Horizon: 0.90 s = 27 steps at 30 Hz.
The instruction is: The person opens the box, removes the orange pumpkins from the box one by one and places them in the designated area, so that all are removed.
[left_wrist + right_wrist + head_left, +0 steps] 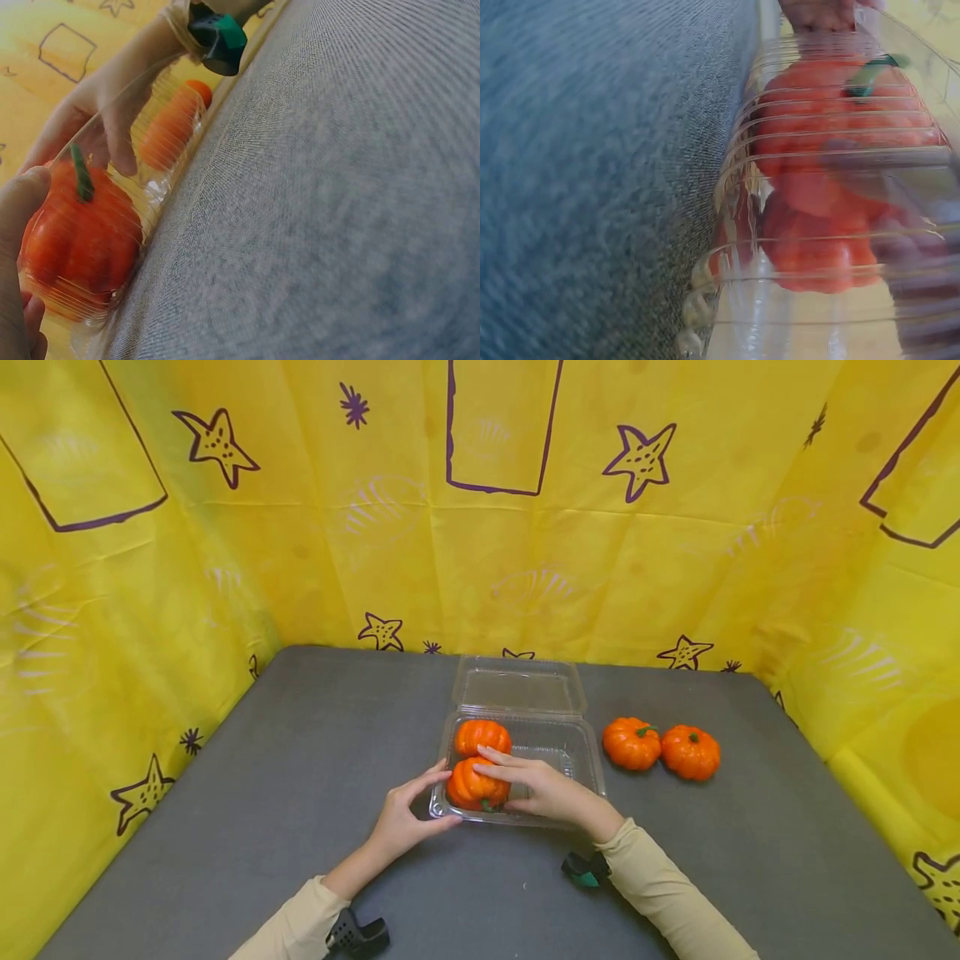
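A clear plastic clamshell container (577, 752) lies on the table with its lid (517, 685) folded back. Two small orange pumpkins sit in its left half: a rear pumpkin (482, 737) and a front pumpkin (474, 785) with its green stem toward me. My left hand (408, 814) holds the container's front left corner, thumb at the front rim and fingers along the left side. My right hand (543, 785) reaches inside from the right and holds the front pumpkin between thumb and fingers. Through the ribbed wall in the right wrist view, the right fingers appear blurred beside the pumpkin (840, 112).
Two more orange pumpkins, one (632, 743) touching the other (691, 752), stand on the grey table (337, 718) right of the container. A yellow patterned cloth (517, 552) hangs around the table's back and sides.
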Tool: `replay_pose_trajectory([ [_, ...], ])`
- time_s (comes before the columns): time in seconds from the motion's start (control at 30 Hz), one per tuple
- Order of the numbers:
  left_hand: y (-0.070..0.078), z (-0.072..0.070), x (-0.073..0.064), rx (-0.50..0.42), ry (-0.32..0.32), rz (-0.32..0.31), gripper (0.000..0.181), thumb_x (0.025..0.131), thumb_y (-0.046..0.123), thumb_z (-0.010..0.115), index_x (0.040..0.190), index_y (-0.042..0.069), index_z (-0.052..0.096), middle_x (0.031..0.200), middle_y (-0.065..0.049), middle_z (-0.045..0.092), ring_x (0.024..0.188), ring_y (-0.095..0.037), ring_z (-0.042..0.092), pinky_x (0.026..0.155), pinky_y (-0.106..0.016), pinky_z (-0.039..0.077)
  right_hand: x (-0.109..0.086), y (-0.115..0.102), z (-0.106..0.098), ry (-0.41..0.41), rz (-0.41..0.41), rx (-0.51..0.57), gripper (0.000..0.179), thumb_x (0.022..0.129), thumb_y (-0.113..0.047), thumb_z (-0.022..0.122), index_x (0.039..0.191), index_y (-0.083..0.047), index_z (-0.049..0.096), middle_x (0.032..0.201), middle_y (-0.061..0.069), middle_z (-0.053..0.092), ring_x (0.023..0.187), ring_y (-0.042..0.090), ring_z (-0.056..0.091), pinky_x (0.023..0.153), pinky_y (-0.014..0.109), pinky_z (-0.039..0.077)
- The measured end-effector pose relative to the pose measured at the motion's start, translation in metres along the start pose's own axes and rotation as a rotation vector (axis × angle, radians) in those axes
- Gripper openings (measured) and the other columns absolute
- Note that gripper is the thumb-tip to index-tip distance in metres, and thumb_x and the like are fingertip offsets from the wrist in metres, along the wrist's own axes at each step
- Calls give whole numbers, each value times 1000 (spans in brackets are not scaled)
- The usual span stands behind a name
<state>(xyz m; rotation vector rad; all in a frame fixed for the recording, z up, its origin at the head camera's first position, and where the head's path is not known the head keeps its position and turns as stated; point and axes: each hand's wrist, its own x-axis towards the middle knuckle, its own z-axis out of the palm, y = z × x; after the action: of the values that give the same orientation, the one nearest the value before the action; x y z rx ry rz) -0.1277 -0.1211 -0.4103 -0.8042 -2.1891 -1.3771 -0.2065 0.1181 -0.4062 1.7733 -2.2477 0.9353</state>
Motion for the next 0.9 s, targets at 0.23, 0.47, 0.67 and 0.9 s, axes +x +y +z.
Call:
replay_pose_trajectory([
  [0.23,0,1,0,1,4,2,55,54,-6,82,103,-11,58,112,-30,53,102,-41,52,94,-23,33,0,-1,0,52,-26,-90,64,67,-1,76,126,-8,52,131,13,44,115,22,46,87,28,42],
  [0.47,-1,1,0,4,7,4,56,54,-4,82,104,-10,58,113,-29,53,103,-42,51,94,-23,33,-1,-2,-2,98,-13,-108,66,64,-3,79,125,-6,52,125,15,50,108,25,52,83,27,45],
  [0.67,-2,0,0,4,11,17,56,54,-3,83,104,-10,58,113,-29,53,103,-42,51,94,-23,33,-2,-2,-3,100,-7,-75,65,64,-7,79,124,-5,53,125,14,50,110,23,50,84,27,44],
  [0.9,-1,0,0,7,11,11,56,54,-4,82,104,-10,58,112,-30,53,102,-42,52,93,-23,34,-3,-2,-5,109,37,-47,66,62,-13,82,121,-1,55,124,15,50,111,24,49,87,30,42],
])
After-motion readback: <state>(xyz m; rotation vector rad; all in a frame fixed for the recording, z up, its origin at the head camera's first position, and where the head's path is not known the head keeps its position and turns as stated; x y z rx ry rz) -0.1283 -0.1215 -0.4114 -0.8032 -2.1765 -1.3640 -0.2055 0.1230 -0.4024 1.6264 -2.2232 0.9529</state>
